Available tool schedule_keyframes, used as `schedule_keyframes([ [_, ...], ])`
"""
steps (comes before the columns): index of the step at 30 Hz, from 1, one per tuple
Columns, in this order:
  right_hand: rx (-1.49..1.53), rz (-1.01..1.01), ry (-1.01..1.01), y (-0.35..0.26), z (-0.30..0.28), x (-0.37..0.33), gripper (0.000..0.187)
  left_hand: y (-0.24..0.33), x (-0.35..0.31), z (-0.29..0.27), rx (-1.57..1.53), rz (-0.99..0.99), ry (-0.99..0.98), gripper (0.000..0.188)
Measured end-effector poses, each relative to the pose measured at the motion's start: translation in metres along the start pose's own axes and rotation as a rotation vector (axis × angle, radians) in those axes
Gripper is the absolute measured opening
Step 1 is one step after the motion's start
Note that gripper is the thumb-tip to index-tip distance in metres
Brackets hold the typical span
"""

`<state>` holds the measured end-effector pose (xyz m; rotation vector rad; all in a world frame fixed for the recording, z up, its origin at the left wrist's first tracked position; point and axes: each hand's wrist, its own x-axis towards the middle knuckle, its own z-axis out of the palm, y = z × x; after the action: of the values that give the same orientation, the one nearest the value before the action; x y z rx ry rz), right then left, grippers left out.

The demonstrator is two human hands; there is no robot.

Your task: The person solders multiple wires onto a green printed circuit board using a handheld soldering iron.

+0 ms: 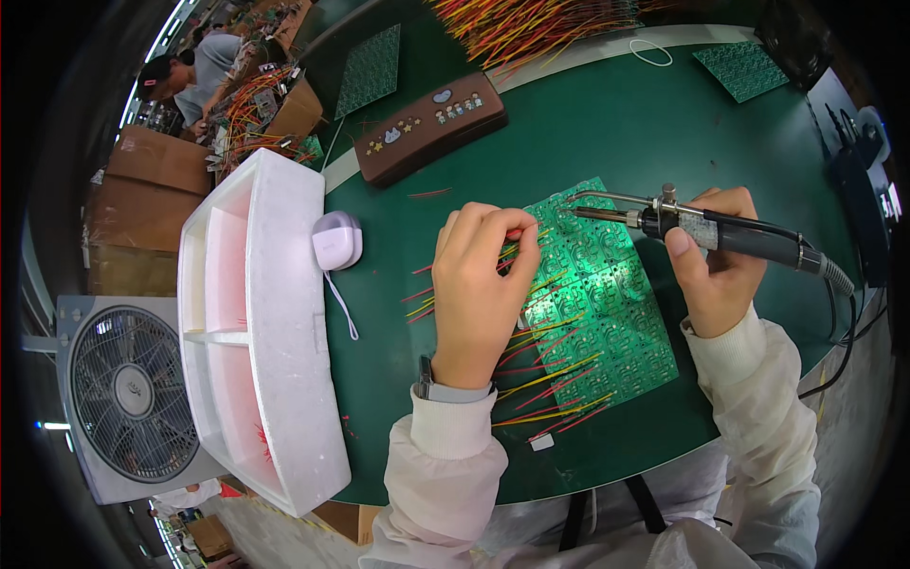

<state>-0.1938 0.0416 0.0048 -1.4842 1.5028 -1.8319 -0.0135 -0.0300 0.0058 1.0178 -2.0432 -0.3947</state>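
A green panel of circuit boards [626, 327] lies on the table in front of me, with red and yellow wires [550, 391] sticking out along its left side. My left hand [482, 284] is closed in a pinch over the panel's upper left edge, with a bit of red wire [515, 233] showing between the fingertips. My right hand [718, 270] grips a soldering iron [763, 245] with a thin metal feed tube above its tip. The tip points left, close to the panel's upper part, just right of my left fingers. Whether it touches the board I cannot tell.
A white foam box [294, 332] with compartments stands at left, beside a lilac case [337, 241]. Behind are a brown pencil box [434, 128], bundled wires [531, 28] and more green panels [370, 71]. A fan [133, 391] and a co-worker [194, 76] are farther left.
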Motion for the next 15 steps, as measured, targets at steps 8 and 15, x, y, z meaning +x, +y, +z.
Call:
schedule_keyframes([
  [8, -0.032, -0.036, 0.019, 0.001, 0.0019, 0.001, 0.022, 0.0013, 0.0015, -0.0024, 0.043, -0.002, 0.021, 0.007],
  [15, -0.033, -0.047, 0.011, 0.0021, 0.0011, 0.001, 0.02, -0.0002, 0.0011, -0.0045, -0.243, -0.226, 0.061, 0.003],
])
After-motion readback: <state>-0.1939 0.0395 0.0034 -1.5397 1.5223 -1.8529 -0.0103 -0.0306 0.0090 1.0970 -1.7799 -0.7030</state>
